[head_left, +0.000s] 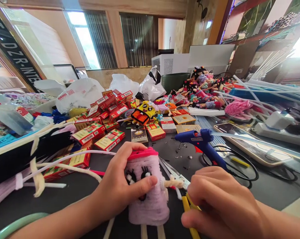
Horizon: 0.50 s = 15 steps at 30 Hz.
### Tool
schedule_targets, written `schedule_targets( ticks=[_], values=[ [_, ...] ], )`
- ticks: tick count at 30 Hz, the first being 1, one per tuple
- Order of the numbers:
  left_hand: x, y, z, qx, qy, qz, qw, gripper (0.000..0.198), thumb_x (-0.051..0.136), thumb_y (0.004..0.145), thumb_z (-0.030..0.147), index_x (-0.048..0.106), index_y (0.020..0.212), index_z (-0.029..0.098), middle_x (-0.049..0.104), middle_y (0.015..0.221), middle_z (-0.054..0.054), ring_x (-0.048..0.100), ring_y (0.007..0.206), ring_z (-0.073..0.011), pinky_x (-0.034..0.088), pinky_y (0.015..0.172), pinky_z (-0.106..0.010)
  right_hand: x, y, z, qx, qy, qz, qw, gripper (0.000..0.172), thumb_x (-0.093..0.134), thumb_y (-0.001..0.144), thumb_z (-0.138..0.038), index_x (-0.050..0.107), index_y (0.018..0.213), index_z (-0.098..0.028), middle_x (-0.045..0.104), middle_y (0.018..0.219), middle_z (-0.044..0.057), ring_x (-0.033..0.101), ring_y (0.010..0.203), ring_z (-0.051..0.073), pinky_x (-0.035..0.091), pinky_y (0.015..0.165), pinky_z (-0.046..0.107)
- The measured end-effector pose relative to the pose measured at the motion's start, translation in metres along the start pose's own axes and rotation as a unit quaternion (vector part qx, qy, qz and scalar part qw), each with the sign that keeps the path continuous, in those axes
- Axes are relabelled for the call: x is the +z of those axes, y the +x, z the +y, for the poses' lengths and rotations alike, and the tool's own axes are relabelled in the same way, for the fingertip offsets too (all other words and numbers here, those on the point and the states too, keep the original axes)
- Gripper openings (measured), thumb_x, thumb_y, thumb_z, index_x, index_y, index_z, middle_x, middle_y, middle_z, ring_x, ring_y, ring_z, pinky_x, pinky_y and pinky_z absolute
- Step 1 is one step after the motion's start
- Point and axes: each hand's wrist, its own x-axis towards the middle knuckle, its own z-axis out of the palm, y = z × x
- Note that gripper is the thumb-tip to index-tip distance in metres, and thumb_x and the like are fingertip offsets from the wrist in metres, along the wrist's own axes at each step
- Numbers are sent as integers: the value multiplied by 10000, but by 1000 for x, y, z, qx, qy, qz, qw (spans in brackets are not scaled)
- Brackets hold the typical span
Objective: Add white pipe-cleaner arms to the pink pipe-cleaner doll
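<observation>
A fuzzy pale-pink pipe-cleaner doll (150, 210) with a box-shaped body, a bright pink top, black-lashed eyes and cream legs stands upright in front of me. My left hand (130, 181) is wrapped round it, thumb across its face and fingers behind. From the doll's right side sticks out a short cream twisted arm (174, 182). Just beyond that arm's tip is my right hand (214, 199), its fingers curled; whatever they hold is hidden. Yellow-handled pliers (186, 207) show beside and partly under the right hand. Behind the doll lies a scissors-like metal blade (175, 172).
A blue glue gun (204, 146) with its cable lies behind my right hand, near a phone (249, 142). Red cigarette boxes (110, 139) pile up at centre left. Beyond are a yellow pipe-cleaner figure (143, 113), heaped dolls (204, 89) and white sticks (276, 88). Pale pipe cleaners (72, 167) cross the left.
</observation>
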Motion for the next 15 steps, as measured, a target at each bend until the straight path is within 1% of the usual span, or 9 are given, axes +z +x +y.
schedule_targets(
  ticks=[3,6,8,12,15],
  values=[
    [0,1,1,-14,-13,-5,1000,397,753,684,411,613,1014,240,665,959,-16,605,822,-221,482,801,-348,0,-4,2,-26,-1,-49,998,529,302,1069,-404,473,612,-199,500,468,-48,410,410,81,310,464,245],
    [0,2,1,-27,-36,-7,999,397,750,693,418,607,1013,231,667,956,-16,609,819,-217,485,796,-343,1,-5,3,-42,-4,-73,996,547,301,1074,-340,517,596,-188,502,475,-37,406,417,83,304,459,258],
    [0,3,1,-34,-44,-6,998,402,749,699,432,604,1012,225,666,948,-17,610,813,-215,488,787,-340,2,-4,2,-53,-4,-78,996,550,286,1075,-316,537,603,-188,503,480,-33,404,419,90,309,454,270],
    [0,3,-2,-32,-49,-6,998,417,750,708,444,597,1023,219,673,962,-19,626,843,-218,493,799,-339,3,-2,1,-81,-4,-113,990,520,272,1073,-294,592,676,-190,511,498,-33,397,414,109,311,436,295],
    [-1,4,-5,-26,-48,-13,998,439,750,713,457,583,1037,213,684,981,-31,646,867,-230,511,811,-352,3,-2,0,-109,-4,-143,984,399,323,1062,-280,644,837,-200,525,532,-40,404,419,122,309,442,303]
  ],
)
